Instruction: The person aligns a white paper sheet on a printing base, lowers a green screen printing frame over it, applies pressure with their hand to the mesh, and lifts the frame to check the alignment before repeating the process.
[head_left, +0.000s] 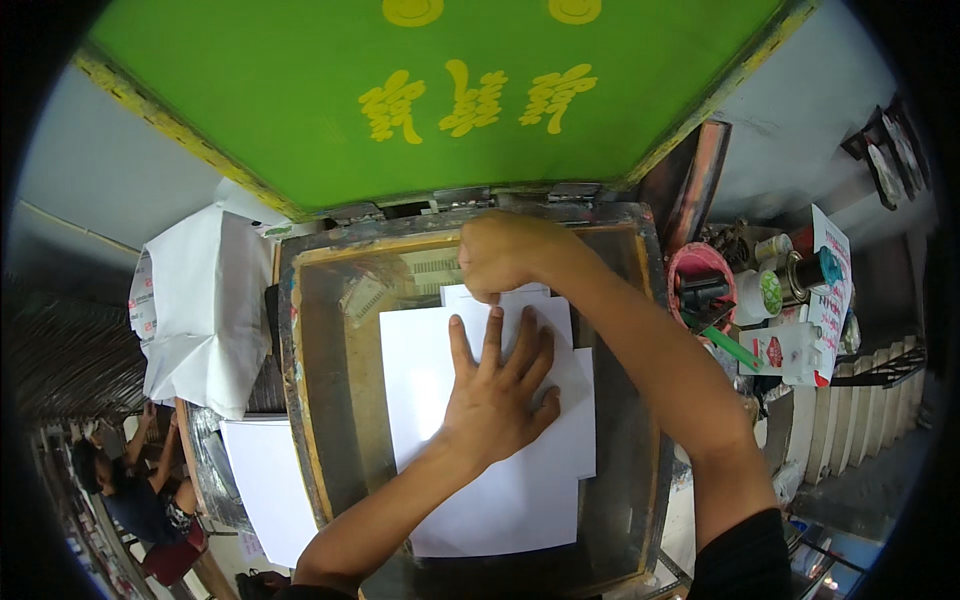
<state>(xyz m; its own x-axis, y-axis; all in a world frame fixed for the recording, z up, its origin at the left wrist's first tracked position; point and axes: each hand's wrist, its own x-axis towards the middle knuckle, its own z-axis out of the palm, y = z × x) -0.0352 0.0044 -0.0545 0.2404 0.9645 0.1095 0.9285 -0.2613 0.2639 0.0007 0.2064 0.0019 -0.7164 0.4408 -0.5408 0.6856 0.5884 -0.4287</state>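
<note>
Red tub [700,262] at 3 o'clock of frame holds dark tools. White sheets [480,440] lie inside wooden frame [300,380]. Left hand [497,395] flat, fingers spread, pressing sheets. Right hand [497,252] clenched, pinching sheet top edge at 12 o'clock. Narrow bare margin inside frame, widest at 9 o'clock.

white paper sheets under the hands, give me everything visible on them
The white paper sheets are plain, blank-looking and matte, several overlapping in a loose stack with offset edges. They lie flat on the brown mesh inside the worn, paint-stained frame, covering most of its middle. The left hand presses flat on top with fingers spread. The right hand pinches the top edge of a smaller sheet at the far end. No creases or tears show.
</note>
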